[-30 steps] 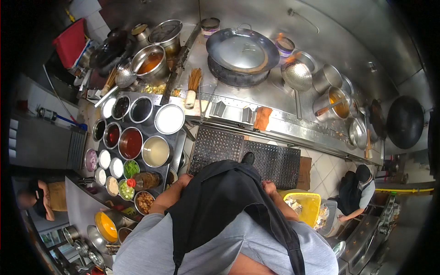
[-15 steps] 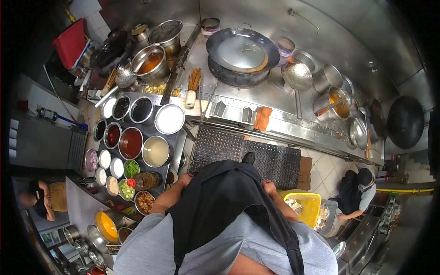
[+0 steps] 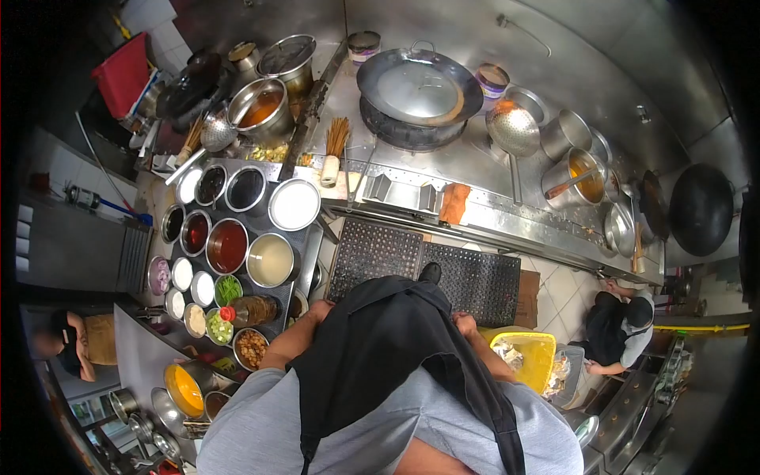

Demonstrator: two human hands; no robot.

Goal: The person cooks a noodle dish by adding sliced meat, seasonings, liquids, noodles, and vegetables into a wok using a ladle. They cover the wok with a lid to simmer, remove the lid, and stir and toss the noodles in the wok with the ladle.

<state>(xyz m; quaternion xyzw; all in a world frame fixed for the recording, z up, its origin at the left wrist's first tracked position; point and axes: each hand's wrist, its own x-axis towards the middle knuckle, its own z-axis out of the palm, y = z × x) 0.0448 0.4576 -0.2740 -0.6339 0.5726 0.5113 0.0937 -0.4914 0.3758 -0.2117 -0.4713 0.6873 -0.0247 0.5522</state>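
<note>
My left hand (image 3: 321, 309) hangs low beside the black apron (image 3: 372, 340), near the table of sauce bowls; its fingers are mostly hidden. On the other side of the apron is my right hand (image 3: 464, 321), close to the yellow bin (image 3: 546, 345), its fingers curled and too small to read. Ahead, a large wok (image 3: 419, 87) with clear liquid sits on the burner ring. A perforated ladle (image 3: 513, 128) rests to its right, and a bamboo brush (image 3: 336, 146) to its left.
Bowls of red sauce (image 3: 227, 245), white powder (image 3: 294, 203) and chopped greens (image 3: 228, 290) fill the left table. Pots (image 3: 571, 174) stand at the right of the stove. Black mats (image 3: 475, 285) cover the floor. One person (image 3: 625, 321) crouches at right; another (image 3: 79, 340) stands at left.
The person at right has shifted slightly and now has one arm stretched toward the stove side. Flames seen beside the ladle one second ago are gone. My hands have hardly moved.
</note>
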